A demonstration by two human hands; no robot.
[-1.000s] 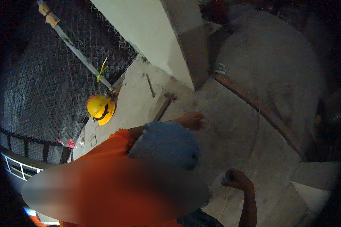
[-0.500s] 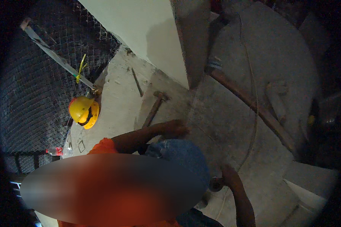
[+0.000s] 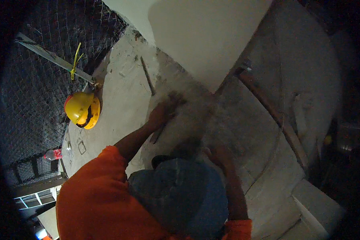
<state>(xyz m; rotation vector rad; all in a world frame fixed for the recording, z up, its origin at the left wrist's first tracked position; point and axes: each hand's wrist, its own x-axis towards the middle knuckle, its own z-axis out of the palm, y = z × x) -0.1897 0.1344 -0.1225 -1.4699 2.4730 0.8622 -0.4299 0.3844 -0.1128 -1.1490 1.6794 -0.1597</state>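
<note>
My left hand (image 3: 165, 111) is closed around the upper part of a hammer (image 3: 157, 135) on the dusty concrete floor (image 3: 124, 96). The hand hides the hammer's head, while the lower handle shows below it. A thin dark rod (image 3: 147, 76) lies just beyond, not touched. My right hand (image 3: 217, 155) is low over the floor to the right, beside a dark shadow; its fingers are too dim to read, and so is anything in them. Between my orange-sleeved arms bulges a rounded blue cloth shape (image 3: 180, 196), perhaps my bent knee, with a black edge at its top left.
A pale pillar (image 3: 212, 36) juts in from the top. Yellow helmets (image 3: 82, 110) rest at the floor's left edge, beside dark mesh (image 3: 36, 108) and a bottle (image 3: 53, 155). At right lie a long brown pole (image 3: 268, 110), a thin cable (image 3: 274, 154) and a pale block (image 3: 316, 204).
My left hand has reached forward and left onto the hammer. My right hand has moved up and left; the round thing it held no longer shows. The view has shifted.
</note>
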